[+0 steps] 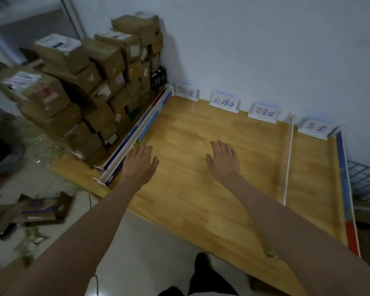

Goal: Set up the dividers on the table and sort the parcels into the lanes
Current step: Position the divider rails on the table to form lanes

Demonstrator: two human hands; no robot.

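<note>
A wooden table point(201, 189) stands against a white wall. Several blue and white dividers point(137, 133) lie stacked along its left side. A thin clear divider point(288, 161) stands upright towards the right, and a blue and red one point(347, 193) lines the right edge. Several handwritten paper labels point(223, 102) lean against the wall at the back. A tall heap of brown cardboard parcels point(94, 86) fills the table's left end. My left hand point(140, 162) hovers with straight fingers beside the stacked dividers. My right hand point(223, 161) is spread over the middle of the table. Neither holds anything.
Flattened cardboard point(30, 212) and plastic scraps litter the tiled floor at the left. A wire rack point(365, 180) stands beyond the table's right edge. A dark shoe point(203, 265) shows below the table's front edge.
</note>
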